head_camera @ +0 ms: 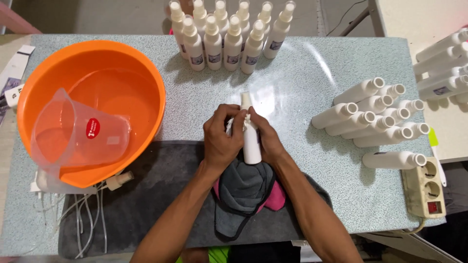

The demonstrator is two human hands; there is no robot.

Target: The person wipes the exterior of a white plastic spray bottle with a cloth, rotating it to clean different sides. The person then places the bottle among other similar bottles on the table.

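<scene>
A white spray bottle point(250, 143) stands between both my hands at the table's middle, its pump head point(245, 100) poking out above my fingers. My left hand point(222, 139) wraps the bottle's upper part from the left, near the neck. My right hand point(267, 141) grips the body from the right. Below my wrists lies a grey cloth point(243, 187) over a pink cloth point(276, 199), both on a dark grey mat point(161, 195).
An orange basin point(146, 83) with a clear measuring jug point(73, 141) stands at the left. Several capped spray bottles point(229, 36) stand at the far edge. Several open white bottles point(375, 114) lie at the right, near a power strip point(423, 187). Loose pump tubes point(87, 214) lie front left.
</scene>
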